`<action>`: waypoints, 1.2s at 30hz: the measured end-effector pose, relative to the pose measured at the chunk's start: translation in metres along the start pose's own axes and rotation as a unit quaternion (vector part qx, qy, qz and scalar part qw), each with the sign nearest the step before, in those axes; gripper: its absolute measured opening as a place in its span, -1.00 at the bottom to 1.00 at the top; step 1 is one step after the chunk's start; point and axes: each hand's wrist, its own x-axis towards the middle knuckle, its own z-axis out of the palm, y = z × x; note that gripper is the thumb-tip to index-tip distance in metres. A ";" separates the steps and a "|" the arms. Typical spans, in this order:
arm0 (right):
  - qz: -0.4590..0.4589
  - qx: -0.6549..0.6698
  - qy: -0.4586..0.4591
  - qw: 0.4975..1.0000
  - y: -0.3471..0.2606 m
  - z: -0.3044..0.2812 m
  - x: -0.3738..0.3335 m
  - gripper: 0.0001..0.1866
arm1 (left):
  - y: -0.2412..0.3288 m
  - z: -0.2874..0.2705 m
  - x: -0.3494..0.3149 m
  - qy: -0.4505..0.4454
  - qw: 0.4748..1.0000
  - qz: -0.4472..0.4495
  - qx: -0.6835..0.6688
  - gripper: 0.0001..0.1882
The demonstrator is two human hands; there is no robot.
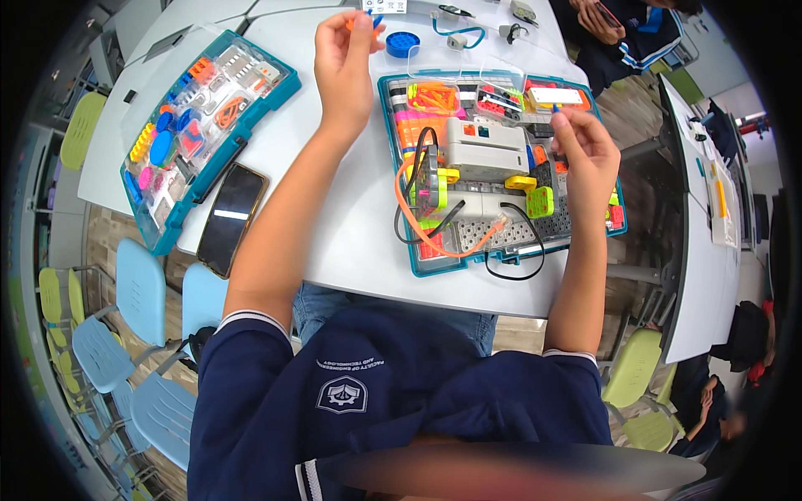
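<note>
My left hand (343, 79) is raised over the far side of the table, its fingers closed on a small orange building piece (352, 26) with blue pegs sticking out. My right hand (588, 159) pinches a small blue peg (555, 108) above the right part of an open teal-edged parts case (439, 268). In that case rests a grey block-shaped module (487, 149) joined to yellow and lime connectors. An orange cable (407, 219) and black cables (541, 240) loop around it. Orange sticks (433, 97) fill a small compartment behind the module.
A second teal case (288, 86) with colourful parts lies at the left, beside a dark phone (231, 219). A blue wheel (403, 44) and a teal cable (474, 42) are at the back. Another person's hand (603, 23) holds a phone at the far right.
</note>
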 end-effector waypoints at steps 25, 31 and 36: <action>-0.085 -0.200 -0.203 0.955 -0.005 0.049 0.070 -0.76 | 0.014 -0.003 -0.021 -0.190 0.977 -0.053 0.076 -0.56; -0.044 -0.213 -0.295 0.930 -0.009 0.053 0.070 -0.80 | 0.026 0.003 -0.026 -0.233 0.966 -0.098 0.059 -0.54; -0.091 -0.150 -0.330 0.927 -0.012 0.057 0.066 -0.84 | 0.031 0.004 -0.028 -0.240 0.958 0.043 0.148 -0.57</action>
